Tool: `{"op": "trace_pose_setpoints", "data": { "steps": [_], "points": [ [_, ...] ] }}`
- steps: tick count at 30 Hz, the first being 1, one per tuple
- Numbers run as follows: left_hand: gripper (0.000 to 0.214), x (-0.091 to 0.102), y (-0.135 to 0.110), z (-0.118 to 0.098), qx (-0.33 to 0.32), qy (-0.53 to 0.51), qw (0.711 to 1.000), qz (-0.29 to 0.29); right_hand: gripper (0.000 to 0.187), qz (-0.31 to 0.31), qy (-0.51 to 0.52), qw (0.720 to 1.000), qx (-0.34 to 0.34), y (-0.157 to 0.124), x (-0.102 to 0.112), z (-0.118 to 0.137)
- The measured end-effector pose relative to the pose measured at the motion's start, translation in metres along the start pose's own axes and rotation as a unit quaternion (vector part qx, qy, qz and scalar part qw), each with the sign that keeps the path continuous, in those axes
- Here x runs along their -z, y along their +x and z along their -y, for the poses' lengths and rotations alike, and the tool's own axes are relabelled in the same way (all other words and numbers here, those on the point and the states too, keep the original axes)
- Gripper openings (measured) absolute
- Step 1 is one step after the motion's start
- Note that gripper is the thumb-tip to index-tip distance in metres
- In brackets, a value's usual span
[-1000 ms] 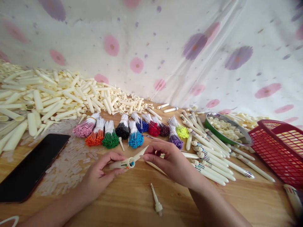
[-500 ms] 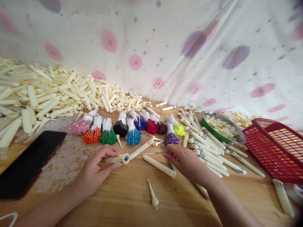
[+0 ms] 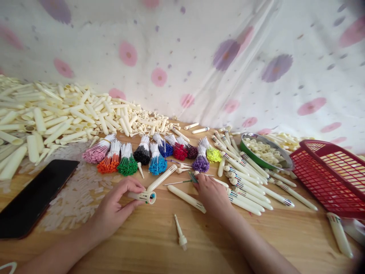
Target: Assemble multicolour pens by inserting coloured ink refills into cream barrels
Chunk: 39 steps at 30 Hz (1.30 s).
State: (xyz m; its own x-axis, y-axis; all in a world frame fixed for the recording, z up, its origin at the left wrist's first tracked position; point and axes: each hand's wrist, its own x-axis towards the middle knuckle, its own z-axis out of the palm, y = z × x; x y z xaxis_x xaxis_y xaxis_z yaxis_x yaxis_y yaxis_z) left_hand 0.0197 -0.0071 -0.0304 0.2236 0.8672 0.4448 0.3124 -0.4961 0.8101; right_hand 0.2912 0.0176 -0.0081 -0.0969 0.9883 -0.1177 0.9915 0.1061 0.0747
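Your left grip [image 3: 114, 207] closed round a barrel [image 3: 142, 196], near middle of the counter [image 3: 159, 236], print too small to read, your right grip [image 3: 212, 194] seemingly pinching a refill [image 3: 192, 177], well apart.

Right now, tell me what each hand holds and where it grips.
Left hand pinches the cream pen barrel by its left half, open end free. Right hand reaches a thin refill; whether it grips cannot be told.

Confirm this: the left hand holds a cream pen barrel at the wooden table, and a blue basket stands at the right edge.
Wrong colour: the head view shows the basket is red, not blue. The left hand does hold a cream pen barrel at the wooden table, with the basket at the right edge.
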Motion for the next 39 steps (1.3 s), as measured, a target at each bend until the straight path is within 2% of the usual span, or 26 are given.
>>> {"op": "trace_pose_setpoints", "data": {
  "steps": [3,6,10,14,17,20,22,26,32,39],
  "points": [
    [0.019,0.001,0.001,0.001,-0.02,0.0,1.0,0.011,0.018,0.009,0.029,0.999,0.018,-0.001,0.011,-0.012],
    [0.018,0.001,0.002,0.002,-0.033,-0.006,0.999,0.025,0.019,0.017,0.113,0.993,0.034,-0.004,0.025,-0.026],
    [0.02,0.003,0.002,0.002,-0.025,-0.008,0.999,0.044,0.011,0.014,0.252,0.965,0.077,-0.008,0.031,-0.033],
    [0.021,0.005,0.001,0.002,-0.003,0.02,0.997,0.07,0.007,-0.02,0.325,0.932,0.16,-0.015,0.028,-0.024],
    [0.023,0.007,0.0,0.004,0.01,0.043,0.995,0.093,0.004,-0.058,0.321,0.913,0.245,-0.022,0.035,-0.014],
    [0.025,0.009,0.001,0.006,0.019,0.062,0.992,0.104,0.009,-0.088,0.308,0.886,0.337,-0.025,0.046,-0.004],
    [0.027,0.009,0.001,0.006,0.014,0.072,0.991,0.111,0.011,-0.119,0.308,0.87,0.366,-0.023,0.051,0.001],
    [0.027,0.009,0.002,0.005,0.0,0.076,0.989,0.129,0.014,-0.152,0.309,0.865,0.365,-0.017,0.052,0.01],
    [0.029,0.01,0.0,0.006,0.03,0.075,0.988,0.134,0.014,-0.132,0.285,0.887,0.339,-0.016,0.05,0.015],
    [0.029,0.009,0.0,0.007,0.022,0.076,0.989,0.127,0.016,-0.132,0.279,0.893,0.329,-0.019,0.05,0.019]
  ]
}}
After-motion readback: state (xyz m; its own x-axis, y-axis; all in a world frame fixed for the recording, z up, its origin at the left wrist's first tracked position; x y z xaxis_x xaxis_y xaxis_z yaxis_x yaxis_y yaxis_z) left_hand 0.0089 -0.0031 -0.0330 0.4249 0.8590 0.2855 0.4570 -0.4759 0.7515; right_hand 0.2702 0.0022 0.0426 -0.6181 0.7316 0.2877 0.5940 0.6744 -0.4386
